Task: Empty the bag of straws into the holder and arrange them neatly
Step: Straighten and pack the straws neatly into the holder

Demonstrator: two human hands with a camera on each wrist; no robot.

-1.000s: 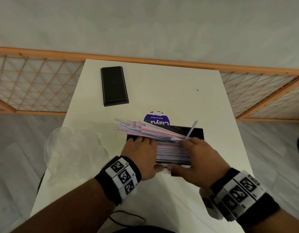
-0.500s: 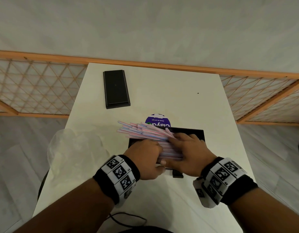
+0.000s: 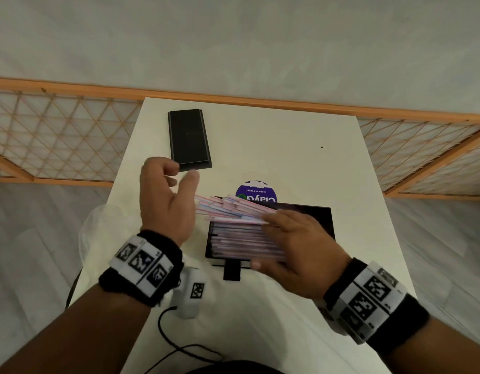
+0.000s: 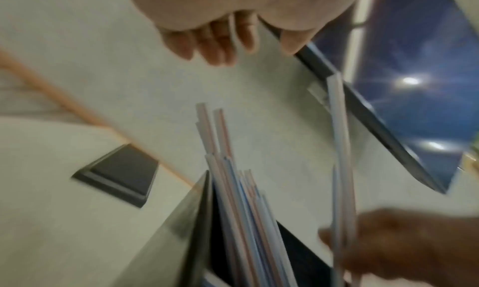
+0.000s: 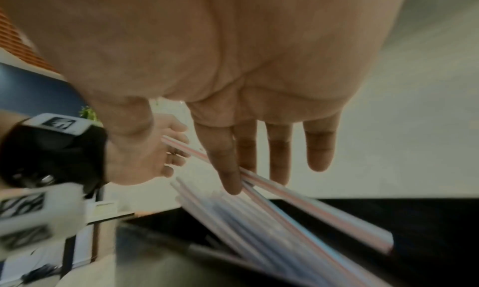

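The straws (image 3: 241, 233), pink- and blue-striped, lie stacked lengthwise in the black holder (image 3: 318, 220), which sits on the white bench (image 3: 274, 147) near its front half. Most of the stack lies flat and parallel inside the tray, but the upper layer fans out, with its left ends poking past the holder's left wall and tilted up toward the far-left. A short black tab juts from the holder's near edge.

The right hand (image 3: 298, 247) lies palm-down over the right part of the stack, fingers straight and pressed on the straws; in the right wrist view the forefinger tip (image 5: 230, 180) touches the topmost striped straws while the other fingers stay extended and slightly apart. The left hand (image 3: 166, 201) hangs above the bench just left of the fanned ends, holding nothing, its fingers loosely curled and thumb spread out; whether it brushes the straw tips I cannot tell.

Behind the holder, partly hidden by it, a round purple sticker (image 3: 256, 191) shows on the bench. Farther back, toward the far-left, lies a flat black lid (image 3: 188, 139). A crumpled clear plastic bag (image 3: 98, 236) sits at the bench's left edge, below the left wrist. A black cable (image 3: 168, 338) curls on the near part of the bench. An orange-framed lattice fence (image 3: 58, 136) runs behind the bench.
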